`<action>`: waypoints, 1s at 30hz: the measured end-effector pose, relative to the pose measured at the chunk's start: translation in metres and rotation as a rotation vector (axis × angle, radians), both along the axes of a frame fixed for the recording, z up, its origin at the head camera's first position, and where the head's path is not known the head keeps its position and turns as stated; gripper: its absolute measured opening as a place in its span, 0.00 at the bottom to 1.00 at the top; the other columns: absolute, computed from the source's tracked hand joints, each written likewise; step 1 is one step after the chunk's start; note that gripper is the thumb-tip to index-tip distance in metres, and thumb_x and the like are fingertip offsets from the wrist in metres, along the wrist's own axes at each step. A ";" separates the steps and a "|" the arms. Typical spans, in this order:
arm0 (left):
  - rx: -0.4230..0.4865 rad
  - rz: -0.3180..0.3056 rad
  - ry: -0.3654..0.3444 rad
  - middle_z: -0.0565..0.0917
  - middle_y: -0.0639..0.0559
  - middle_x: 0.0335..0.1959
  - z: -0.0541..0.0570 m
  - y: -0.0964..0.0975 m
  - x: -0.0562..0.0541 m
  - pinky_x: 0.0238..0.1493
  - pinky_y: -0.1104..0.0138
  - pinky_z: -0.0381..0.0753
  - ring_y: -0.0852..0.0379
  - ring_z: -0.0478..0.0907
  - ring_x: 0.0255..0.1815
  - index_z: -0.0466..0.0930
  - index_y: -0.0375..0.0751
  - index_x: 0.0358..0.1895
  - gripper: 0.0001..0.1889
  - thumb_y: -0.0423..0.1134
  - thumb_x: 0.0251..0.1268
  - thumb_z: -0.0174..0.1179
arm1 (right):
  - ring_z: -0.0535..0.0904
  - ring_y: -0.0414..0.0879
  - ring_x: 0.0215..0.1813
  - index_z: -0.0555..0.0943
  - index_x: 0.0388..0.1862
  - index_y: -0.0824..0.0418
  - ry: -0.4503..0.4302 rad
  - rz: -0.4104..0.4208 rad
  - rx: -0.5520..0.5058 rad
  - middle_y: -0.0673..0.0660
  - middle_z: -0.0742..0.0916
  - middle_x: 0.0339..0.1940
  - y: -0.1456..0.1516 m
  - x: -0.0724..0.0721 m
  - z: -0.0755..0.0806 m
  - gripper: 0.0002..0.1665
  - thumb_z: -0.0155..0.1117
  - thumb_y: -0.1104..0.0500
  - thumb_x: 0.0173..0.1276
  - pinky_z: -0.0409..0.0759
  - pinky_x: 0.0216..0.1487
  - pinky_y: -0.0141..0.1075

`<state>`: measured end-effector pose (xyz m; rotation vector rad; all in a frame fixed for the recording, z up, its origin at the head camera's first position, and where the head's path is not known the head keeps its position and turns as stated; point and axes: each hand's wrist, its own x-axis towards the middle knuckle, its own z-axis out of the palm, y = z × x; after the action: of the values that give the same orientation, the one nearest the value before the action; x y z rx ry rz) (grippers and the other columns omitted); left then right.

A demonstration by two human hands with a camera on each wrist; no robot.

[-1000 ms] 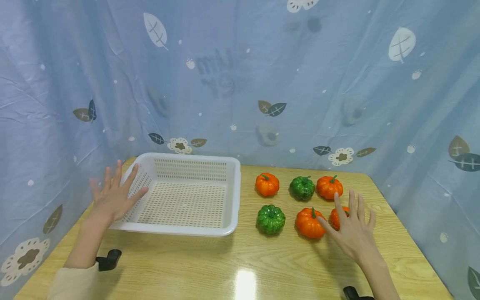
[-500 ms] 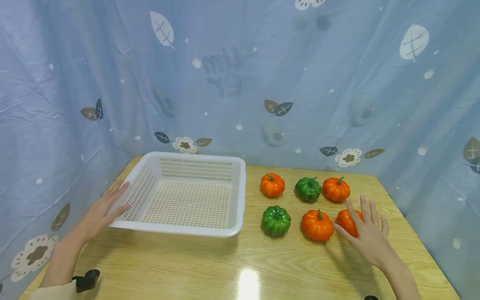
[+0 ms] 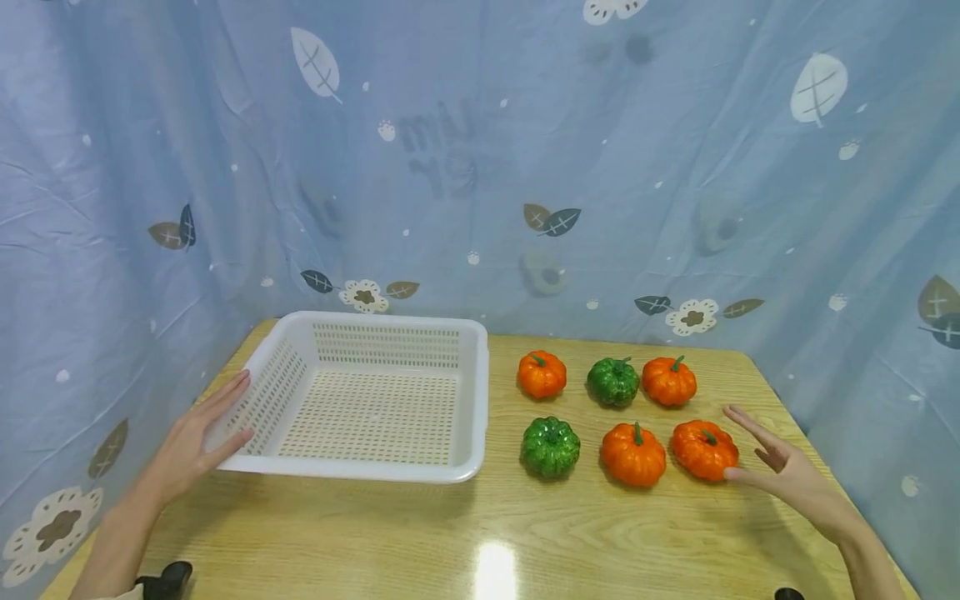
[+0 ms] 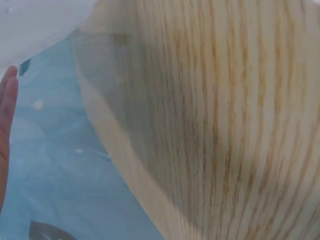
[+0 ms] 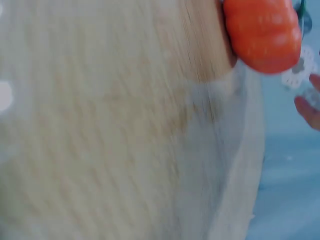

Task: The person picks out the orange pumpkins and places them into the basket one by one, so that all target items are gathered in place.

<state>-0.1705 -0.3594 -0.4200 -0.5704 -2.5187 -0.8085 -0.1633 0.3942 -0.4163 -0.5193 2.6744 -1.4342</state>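
Observation:
A white perforated plastic basket (image 3: 375, 472) sits at the left of the table. My left hand (image 3: 187, 450) is at its left side, fingers extended along the rim and thumb apart near the front corner. In the left wrist view, some fingers (image 4: 7, 110) show under the basket's edge (image 4: 45, 30). My right hand (image 3: 798, 483) is just right of an orange mini pumpkin (image 3: 705, 450), fingers spread from the thumb, holding nothing. The right wrist view shows an orange pumpkin (image 5: 262, 35) with fingertips (image 5: 307, 112) beside it.
Left of that pumpkin stand another orange pumpkin (image 3: 633, 454) and a green one (image 3: 551, 448). Behind them are an orange pumpkin (image 3: 542, 375), a green one (image 3: 613, 382) and an orange one (image 3: 669, 382). A blue curtain (image 3: 450, 167) surrounds the wooden table (image 3: 360, 542).
My left hand has come down from above the basket's left rim to its outer left side. My right hand has moved right and turned sideways, uncovering the rightmost orange pumpkin.

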 end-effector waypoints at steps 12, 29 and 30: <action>0.006 -0.012 -0.036 0.53 0.48 0.76 -0.002 -0.002 0.000 0.65 0.77 0.38 0.76 0.42 0.70 0.57 0.36 0.73 0.39 0.33 0.57 0.63 | 0.61 0.16 0.60 0.49 0.77 0.62 -0.182 0.113 -0.116 0.25 0.64 0.65 0.019 -0.030 -0.016 0.43 0.57 0.69 0.68 0.69 0.51 0.20; -0.017 0.029 -0.082 0.48 0.44 0.77 -0.002 0.001 0.003 0.69 0.71 0.35 0.59 0.41 0.74 0.45 0.39 0.76 0.43 0.36 0.61 0.61 | 0.66 0.21 0.60 0.48 0.76 0.67 -0.291 0.198 -0.226 0.28 0.66 0.65 0.014 -0.053 -0.027 0.44 0.57 0.71 0.66 0.72 0.53 0.24; -0.018 0.032 -0.083 0.47 0.43 0.77 -0.002 0.001 0.003 0.70 0.69 0.36 0.57 0.41 0.74 0.45 0.39 0.76 0.43 0.36 0.61 0.61 | 0.67 0.22 0.60 0.47 0.76 0.67 -0.302 0.206 -0.239 0.29 0.67 0.65 0.015 -0.054 -0.028 0.44 0.56 0.72 0.66 0.73 0.53 0.25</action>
<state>-0.1677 -0.3586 -0.4216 -0.5105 -2.6068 -0.8139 -0.2178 0.4091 -0.4440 -0.5270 2.1679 -1.6301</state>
